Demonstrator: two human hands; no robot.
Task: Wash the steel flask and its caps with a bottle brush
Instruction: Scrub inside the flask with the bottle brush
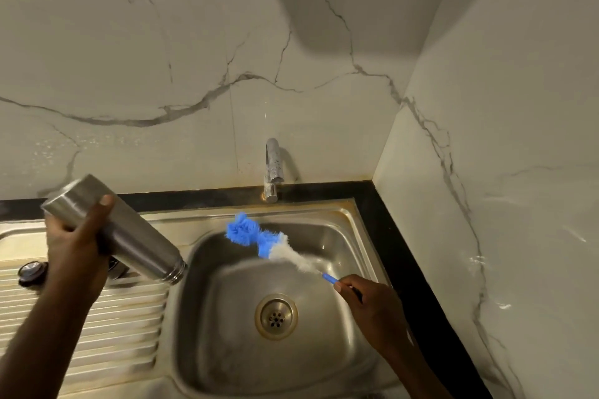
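Observation:
My left hand (73, 236) grips the steel flask (129, 236) around its base end. The flask is tilted, its open threaded mouth pointing down and right over the left rim of the sink. My right hand (366, 304) holds the thin blue handle of the bottle brush (259, 236). The brush's blue and white bristles stretch up and left over the basin, clear of the flask's mouth. A dark round cap (31, 271) lies on the ribbed drainboard at the left. Another dark piece (115, 267) shows partly under the flask.
The steel sink (363, 236) has a round drain (276, 316) in the middle of its basin. A chrome tap (274, 168) stands behind the basin against the marble wall. The ribbed drainboard (123, 327) lies left, and a black counter edge (411, 269) runs along the right.

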